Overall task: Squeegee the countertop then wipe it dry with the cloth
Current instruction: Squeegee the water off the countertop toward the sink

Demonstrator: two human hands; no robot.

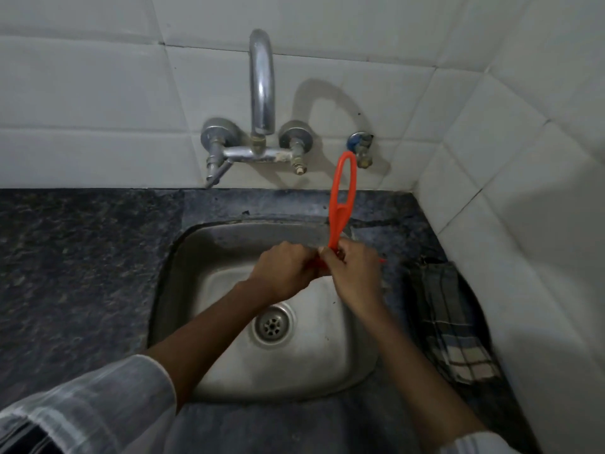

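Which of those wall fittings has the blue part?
The small tap at the far right, just behind the orange squeegee handle's loop. The two round chrome mixer flanges beside the spout are plain metal.

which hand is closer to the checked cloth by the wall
Right. The right hand is over the sink's right side, just left of the checked cloth; the left hand is farther left, over the sink's middle.

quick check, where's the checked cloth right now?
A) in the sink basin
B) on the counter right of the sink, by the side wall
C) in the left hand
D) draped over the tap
B: the checked cloth lies folded on the dark countertop to the right of the steel sink, against the tiled side wall, while both hands are on the orange squeegee over the basin.
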